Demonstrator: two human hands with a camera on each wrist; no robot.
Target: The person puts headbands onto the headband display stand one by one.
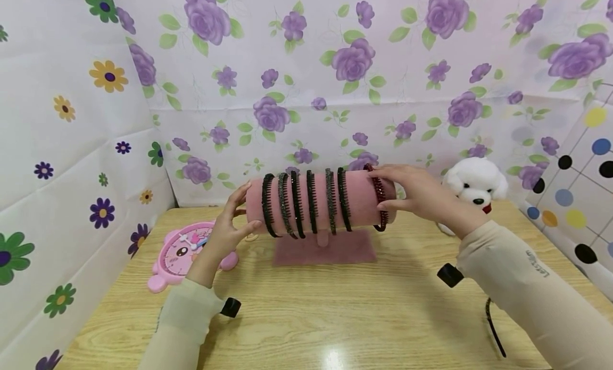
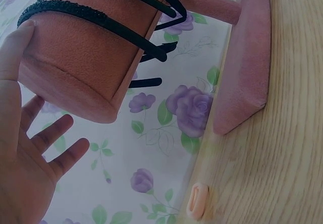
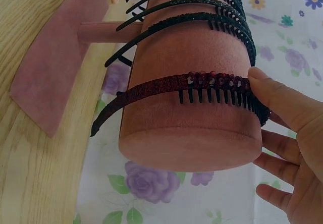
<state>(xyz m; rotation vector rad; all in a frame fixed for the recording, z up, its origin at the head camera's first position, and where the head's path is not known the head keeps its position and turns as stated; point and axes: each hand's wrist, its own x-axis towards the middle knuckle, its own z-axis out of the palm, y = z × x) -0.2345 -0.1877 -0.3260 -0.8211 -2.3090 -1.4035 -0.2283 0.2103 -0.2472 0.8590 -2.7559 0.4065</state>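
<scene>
A pink plush headband stand (image 1: pixel 356 194) has a horizontal roll on a post and flat base. Several black and dark grey toothed headbands (image 1: pixel 311 199) ring the roll. My left hand (image 1: pixel 225 226) grips the roll's left end between thumb and forefinger; its other fingers (image 2: pixel 60 161) spread free beyond that end. Near the right end sits a dark red beaded headband (image 3: pixel 176 84), apart from the others. My right hand (image 1: pixel 421 191) pinches this headband at its beaded part, thumb in front. The forefinger's tip is hidden behind it.
A pink cartoon clock (image 1: pixel 179 253) lies left of the stand, and a white toy dog (image 1: pixel 474 181) sits at the right. Another dark headband (image 1: pixel 493 327) lies near the right forearm. A small peach ring (image 2: pixel 197 201) rests on the wooden table (image 1: pixel 306 317). Patterned cloth hangs behind.
</scene>
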